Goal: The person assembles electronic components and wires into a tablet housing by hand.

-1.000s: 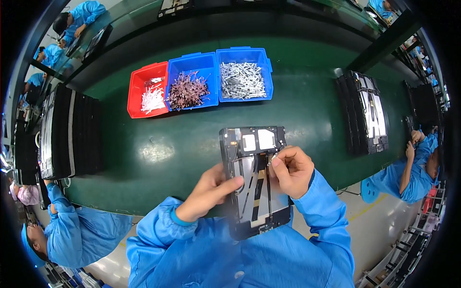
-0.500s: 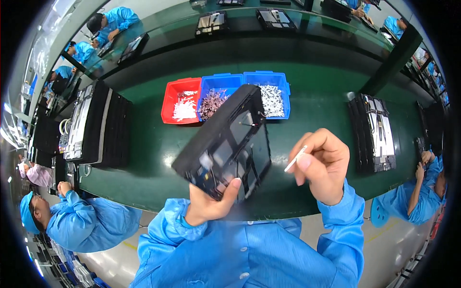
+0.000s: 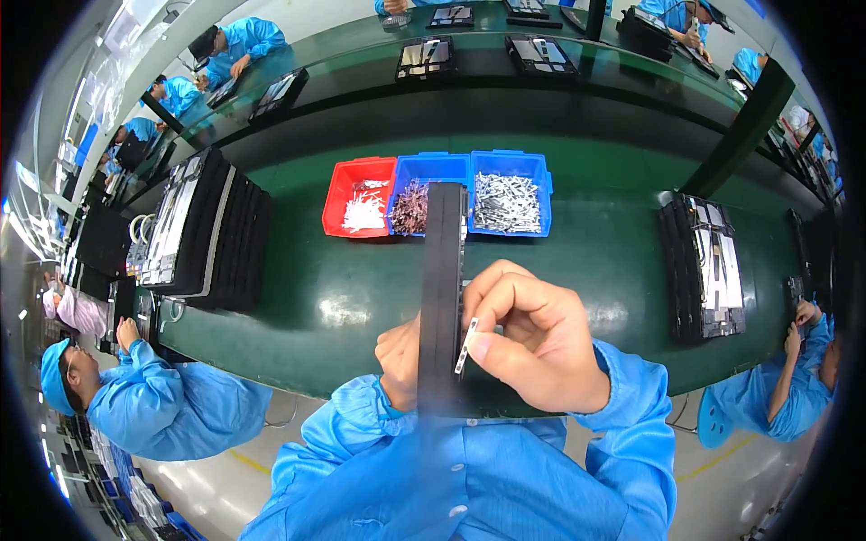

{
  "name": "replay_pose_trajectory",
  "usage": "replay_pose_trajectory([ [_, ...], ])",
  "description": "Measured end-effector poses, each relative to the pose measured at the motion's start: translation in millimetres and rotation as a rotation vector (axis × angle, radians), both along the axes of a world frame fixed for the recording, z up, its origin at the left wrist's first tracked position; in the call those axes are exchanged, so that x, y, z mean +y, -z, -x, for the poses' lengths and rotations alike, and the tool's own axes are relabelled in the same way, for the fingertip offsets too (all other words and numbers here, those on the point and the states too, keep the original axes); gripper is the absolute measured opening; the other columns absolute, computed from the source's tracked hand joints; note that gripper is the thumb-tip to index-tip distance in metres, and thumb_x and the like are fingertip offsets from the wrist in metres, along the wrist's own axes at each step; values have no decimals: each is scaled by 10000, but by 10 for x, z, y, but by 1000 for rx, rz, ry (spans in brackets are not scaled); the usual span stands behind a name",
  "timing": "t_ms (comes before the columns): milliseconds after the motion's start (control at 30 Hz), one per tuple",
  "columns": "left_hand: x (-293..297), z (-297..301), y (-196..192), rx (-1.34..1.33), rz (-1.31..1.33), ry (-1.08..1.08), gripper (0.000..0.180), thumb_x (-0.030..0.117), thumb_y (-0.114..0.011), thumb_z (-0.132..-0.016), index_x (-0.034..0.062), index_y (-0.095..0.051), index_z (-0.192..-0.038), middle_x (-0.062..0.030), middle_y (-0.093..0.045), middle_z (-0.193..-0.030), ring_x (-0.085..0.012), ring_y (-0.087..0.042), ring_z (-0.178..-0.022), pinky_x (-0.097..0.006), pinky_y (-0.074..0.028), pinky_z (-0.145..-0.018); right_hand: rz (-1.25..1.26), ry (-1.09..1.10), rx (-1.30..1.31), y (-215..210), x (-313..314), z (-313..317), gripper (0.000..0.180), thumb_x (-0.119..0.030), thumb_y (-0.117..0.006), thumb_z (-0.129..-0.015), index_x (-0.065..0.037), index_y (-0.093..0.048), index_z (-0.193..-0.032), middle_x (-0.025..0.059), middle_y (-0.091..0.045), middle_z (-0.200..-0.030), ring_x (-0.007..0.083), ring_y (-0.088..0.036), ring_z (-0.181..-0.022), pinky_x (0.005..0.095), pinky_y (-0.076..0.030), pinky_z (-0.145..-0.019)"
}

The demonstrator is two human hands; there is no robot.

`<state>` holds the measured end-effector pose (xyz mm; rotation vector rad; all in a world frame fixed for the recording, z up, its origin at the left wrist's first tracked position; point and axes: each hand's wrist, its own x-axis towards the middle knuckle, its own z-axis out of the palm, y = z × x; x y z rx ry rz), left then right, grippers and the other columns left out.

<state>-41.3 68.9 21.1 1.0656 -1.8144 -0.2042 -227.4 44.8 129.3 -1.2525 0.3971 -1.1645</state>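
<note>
Through the head view I have below me the green table [image 3: 316,352], which goes across nearly the whole width. A raised shelf [image 3: 361,61] runs behind it, with several flat devices lying there. On the table's left side I see a tall stack of black devices [image 3: 207,230], leaning a little; at the right side there is a smaller stack [image 3: 704,266], with silver plates showing on its face.

The black device [image 3: 442,288] is at the middle, between me and the bins, held upright with its narrow edge toward my camera; its lower end is blurred. It hides a part of the blue middle bin [image 3: 433,166], where I notice thin brownish pieces. At its left touches the red bin [image 3: 352,169] with white pieces, and at its right the other blue bin [image 3: 510,162] with silvery-white pieces.

My left hand [image 3: 400,361] holds the device from the left, its fingers bent against it; their tips are hidden. My right hand [image 3: 537,338] is at the other side, thumb and forefinger pressed together on a small white strip [image 3: 466,347]. The strip is tilted, just beside the device; whether they touch, I cannot tell.
</note>
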Motion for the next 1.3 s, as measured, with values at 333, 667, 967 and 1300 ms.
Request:
replay_pose_trajectory([
  [333,-8,29,-140,67,69,17,435,-14,-761,-738,-103,-688,-1157,-155,-742,-853,-249,-740,-667,-324,-566,-566,-16,-53,23,25,-27,6,63,26,-677,-906,12,-615,-904,100,-560,-1058,131,-545,-948,278,-465,-858],
  [667,-41,-25,-83,-77,114,13,470,-7,-749,-753,-113,-673,-1204,-165,-754,-901,-252,-748,-684,-319,-572,-580,-43,-85,21,2,-43,12,55,27,-675,-909,15,-621,-905,92,-553,-1057,118,-536,-938,265,-462,-836],
  [967,8,-35,-112,-85,-17,15,491,1,-741,-758,-126,-659,-1226,-193,-761,-985,-250,-759,-712,-309,-579,-600,-40,-78,29,6,-46,13,57,16,-680,-908,15,-624,-900,91,-547,-1051,112,-527,-928,260,-455,-828],
  [1300,-56,-41,-26,-110,142,6,547,0,-741,-758,-143,-631,-1275,-204,-759,-968,-223,-729,-633,-297,-546,-548,-3,-76,37,58,-64,32,53,29,-672,-911,-9,-637,-899,90,-581,-1052,171,-625,-996,351,-512,-897],
])
